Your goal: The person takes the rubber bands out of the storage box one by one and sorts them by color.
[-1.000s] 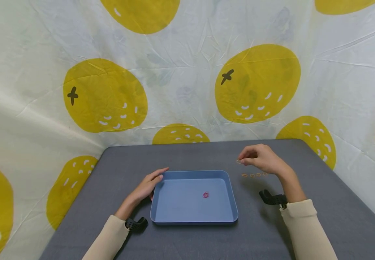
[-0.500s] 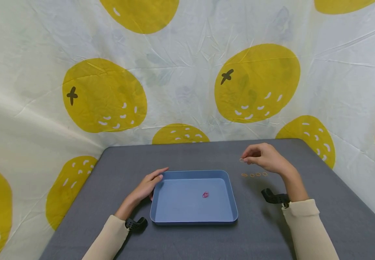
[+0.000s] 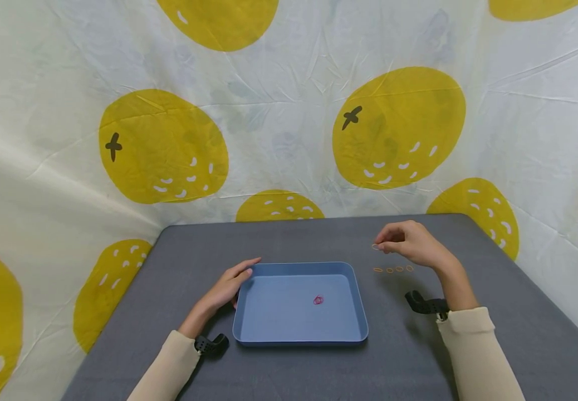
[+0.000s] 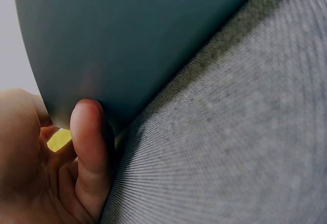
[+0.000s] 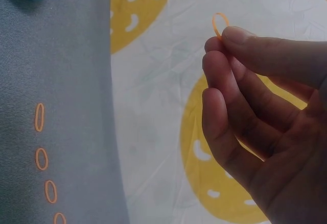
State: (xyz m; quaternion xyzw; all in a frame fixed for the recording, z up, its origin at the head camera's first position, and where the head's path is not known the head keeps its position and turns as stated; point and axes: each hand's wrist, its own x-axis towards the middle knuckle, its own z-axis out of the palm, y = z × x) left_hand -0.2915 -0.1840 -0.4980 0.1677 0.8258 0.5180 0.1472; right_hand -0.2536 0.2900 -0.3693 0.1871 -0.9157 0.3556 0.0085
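Pinched between the thumb and a fingertip of my right hand is a small orange rubber band, raised above the table. Its loop sticks out past the fingertips in the right wrist view. Several more orange rubber bands lie in a row on the table below this hand. My left hand holds the blue tray at its far left corner, thumb at the rim. In the left wrist view a curled finger presses the tray's outer wall. Reddish-pink rubber bands lie inside the tray, right of its middle.
A dark grey cloth covers the table. Behind and beside it hangs a white curtain with large yellow fruit prints. Each wrist carries a black camera mount, such as the right one.
My right hand has shifted slightly right with the rubber band pinched in it. The left hand and the tray have stayed in place.
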